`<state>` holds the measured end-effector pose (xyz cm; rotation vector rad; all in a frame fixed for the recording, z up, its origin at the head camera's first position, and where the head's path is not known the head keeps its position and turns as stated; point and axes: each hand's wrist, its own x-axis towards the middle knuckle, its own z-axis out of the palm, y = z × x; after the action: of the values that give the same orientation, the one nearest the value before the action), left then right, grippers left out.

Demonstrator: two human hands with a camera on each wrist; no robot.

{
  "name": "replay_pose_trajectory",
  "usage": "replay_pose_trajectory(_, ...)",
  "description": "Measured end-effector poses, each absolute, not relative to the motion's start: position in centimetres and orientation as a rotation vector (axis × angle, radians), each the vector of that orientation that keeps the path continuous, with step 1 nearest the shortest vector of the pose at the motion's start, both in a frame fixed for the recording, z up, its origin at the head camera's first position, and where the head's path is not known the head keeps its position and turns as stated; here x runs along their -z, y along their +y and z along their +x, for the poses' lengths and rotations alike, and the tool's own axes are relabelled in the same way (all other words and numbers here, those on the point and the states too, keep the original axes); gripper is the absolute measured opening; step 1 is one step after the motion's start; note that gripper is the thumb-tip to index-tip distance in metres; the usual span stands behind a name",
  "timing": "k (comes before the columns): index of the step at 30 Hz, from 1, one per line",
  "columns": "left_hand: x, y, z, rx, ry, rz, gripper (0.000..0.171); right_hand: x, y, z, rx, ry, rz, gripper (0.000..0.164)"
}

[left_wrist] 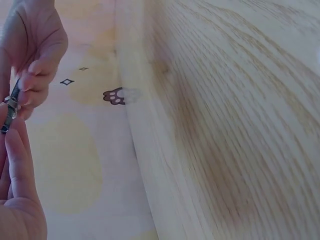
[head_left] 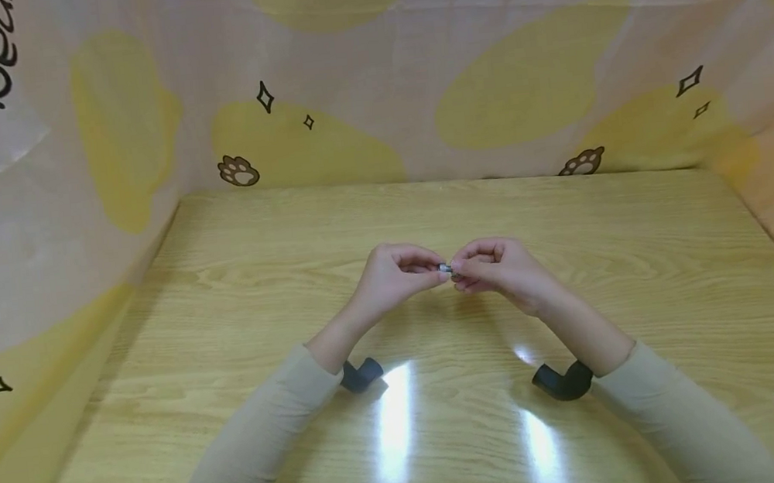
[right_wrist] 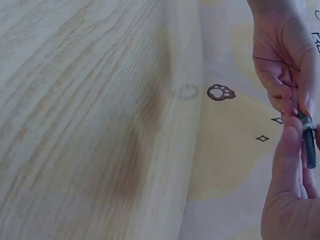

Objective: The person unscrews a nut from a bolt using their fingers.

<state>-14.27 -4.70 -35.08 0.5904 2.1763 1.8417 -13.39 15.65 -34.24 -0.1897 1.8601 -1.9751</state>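
A small metal bolt (head_left: pixel 446 268) with a threaded shank is held between both hands above the table. In the left wrist view the bolt's thread (left_wrist: pixel 15 90) runs up from a shiny nut-like collar (left_wrist: pixel 11 103). My left hand (head_left: pixel 397 273) pinches one end between thumb and fingertips. From the other side my right hand (head_left: pixel 498 270) pinches it, thumb in front and fingers curled behind. The fingertips of both hands nearly meet around the collar. In the right wrist view the bolt's dark shank (right_wrist: pixel 310 150) lies along the lower hand's fingers, partly hidden by them.
A wood-grain table (head_left: pixel 295 452) lies beneath the hands. Printed cloth (head_left: pixel 413 76) stands along its back and sides. Dark curved pieces, one near the left wrist (head_left: pixel 361 376) and one near the right wrist (head_left: pixel 563 381), show by the sleeves. Bright light reflections streak the tabletop.
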Motion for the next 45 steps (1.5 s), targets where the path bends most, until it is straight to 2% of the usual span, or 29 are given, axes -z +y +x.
replay_pose_trajectory(4,35.14,-4.78,-14.13,-1.848,2.173,0.582,0.018,34.38,15.72,-13.27,1.989,1.897,-0.261,0.022)
replay_pose_trajectory(6,35.18,-4.83,-14.05,-1.853,2.164,0.58,0.018,34.48,15.66,-13.18,1.978,1.898,-0.272,0.025)
replay_pose_trajectory(12,35.08,-4.82,-13.93,-1.878,2.138,0.591,0.019,34.42,15.45,-12.95,1.967,1.875,-0.26,0.007)
replay_pose_trajectory(18,34.95,-4.76,-13.91,-1.882,2.152,0.598,0.018,34.03,15.53,-12.98,1.957,1.944,-0.307,0.023)
replay_pose_trajectory(25,35.01,-4.63,-13.67,-1.905,2.139,0.583,0.018,34.02,15.33,-12.66,2.048,1.845,-0.229,0.006)
replay_pose_trajectory(27,35.03,-4.62,-13.6,-1.908,2.137,0.573,0.019,34.03,15.38,-12.62,2.078,1.822,-0.225,0.009)
replay_pose_trajectory(31,35.01,-4.63,-13.52,-1.902,2.148,0.556,0.019,34.01,15.6,-12.61,2.068,1.839,-0.244,0.024)
replay_pose_trajectory(38,34.85,-4.64,-13.42,-1.905,2.144,0.553,0.019,33.98,15.71,-12.55,1.994,1.869,-0.279,0.007)
replay_pose_trajectory(45,34.81,-4.64,-13.38,-1.903,2.152,0.551,0.019,33.92,15.79,-12.51,1.962,1.957,-0.336,0.018)
